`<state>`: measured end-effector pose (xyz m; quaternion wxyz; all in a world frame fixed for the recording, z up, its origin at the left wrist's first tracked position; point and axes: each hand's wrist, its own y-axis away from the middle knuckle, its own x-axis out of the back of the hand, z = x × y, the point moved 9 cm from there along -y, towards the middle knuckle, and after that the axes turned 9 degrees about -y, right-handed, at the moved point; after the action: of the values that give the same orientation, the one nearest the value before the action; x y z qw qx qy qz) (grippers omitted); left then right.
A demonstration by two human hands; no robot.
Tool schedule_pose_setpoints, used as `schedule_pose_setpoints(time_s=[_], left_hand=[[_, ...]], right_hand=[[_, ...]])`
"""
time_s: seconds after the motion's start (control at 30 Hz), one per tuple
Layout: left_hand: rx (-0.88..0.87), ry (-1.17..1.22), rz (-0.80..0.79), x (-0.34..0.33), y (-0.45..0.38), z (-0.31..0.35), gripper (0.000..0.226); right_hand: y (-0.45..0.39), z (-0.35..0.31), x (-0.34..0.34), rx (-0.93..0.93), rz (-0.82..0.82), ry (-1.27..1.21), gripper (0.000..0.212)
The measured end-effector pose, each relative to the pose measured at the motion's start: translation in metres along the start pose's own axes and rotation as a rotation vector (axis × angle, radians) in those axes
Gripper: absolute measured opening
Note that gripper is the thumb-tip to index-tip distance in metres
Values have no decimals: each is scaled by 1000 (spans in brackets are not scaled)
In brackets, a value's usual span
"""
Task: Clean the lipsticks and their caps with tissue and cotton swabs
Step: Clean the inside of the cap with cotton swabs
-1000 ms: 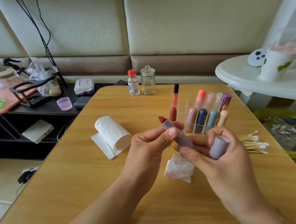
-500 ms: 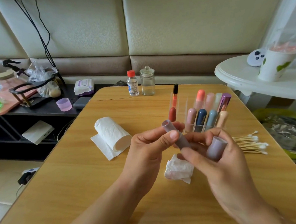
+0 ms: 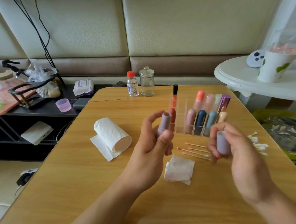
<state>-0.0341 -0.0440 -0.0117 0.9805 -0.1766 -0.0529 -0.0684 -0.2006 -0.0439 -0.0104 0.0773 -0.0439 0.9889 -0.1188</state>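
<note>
My left hand (image 3: 152, 144) grips a mauve lipstick tube (image 3: 164, 123) upright, its red stick wound down out of sight. My right hand (image 3: 232, 148) holds the matching lilac cap (image 3: 222, 142), open end up, a hand's width to the right of the tube. Between and below the hands lies a crumpled, pink-stained tissue (image 3: 179, 170). Several used cotton swabs (image 3: 194, 150) with pink tips lie on the table behind it. A clear organiser (image 3: 180, 108) holds several more lipsticks.
A tissue roll (image 3: 112, 134) lies at the left on the wooden table (image 3: 79, 185). Clean swabs (image 3: 258, 143) are piled at the right edge. A small red-capped bottle (image 3: 132, 84) and a glass jar (image 3: 147, 81) stand at the back. A white round side table (image 3: 242, 81) is at right.
The red stick has been wound down into the tube. My hands have moved apart: the left keeps the tube, now upright, and the right has carried the cap to the right.
</note>
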Motion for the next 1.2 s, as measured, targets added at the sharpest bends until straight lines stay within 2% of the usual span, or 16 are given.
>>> schedule_pose_setpoints(time_s=[0.1, 0.17, 0.2, 0.27, 0.33, 0.43, 0.53, 0.77, 1.03, 1.13, 1.2], left_hand=[[30, -14, -80, -5, 2, -6, 26], [-6, -94, -131, -9, 3, -6, 18], [-24, -134, -147, -10, 4, -5, 16], [-37, -171, -162, -12, 5, -4, 15], [-44, -196, -168, -14, 6, -1, 16], [-51, -204, -174, -17, 7, 0, 16], [-51, -187, -181, -19, 8, 2, 16], [-115, -230, -243, -29, 14, 14, 30], [-111, -212, -244, -29, 14, 14, 31], [-34, -190, -187, -23, 9, 2, 43], [9, -273, -140, -17, 6, -6, 50]], right_hand=[[-1, -7, 4, 53, -37, 26, 15], [-3, -9, 6, 83, -36, 41, 31], [-4, -12, 8, 111, -22, 40, 32], [-5, -17, 6, 154, -32, 29, 24], [-5, -19, 3, 173, -74, -24, 24], [-3, -16, 0, 136, -120, -123, 25], [-2, -13, -5, 106, -154, -87, 21], [3, -2, -14, 40, -212, 66, 19], [6, -6, -17, 79, -192, 127, 19], [3, -5, -14, 104, -124, 59, 15], [-2, -9, -4, 123, -24, -8, 21]])
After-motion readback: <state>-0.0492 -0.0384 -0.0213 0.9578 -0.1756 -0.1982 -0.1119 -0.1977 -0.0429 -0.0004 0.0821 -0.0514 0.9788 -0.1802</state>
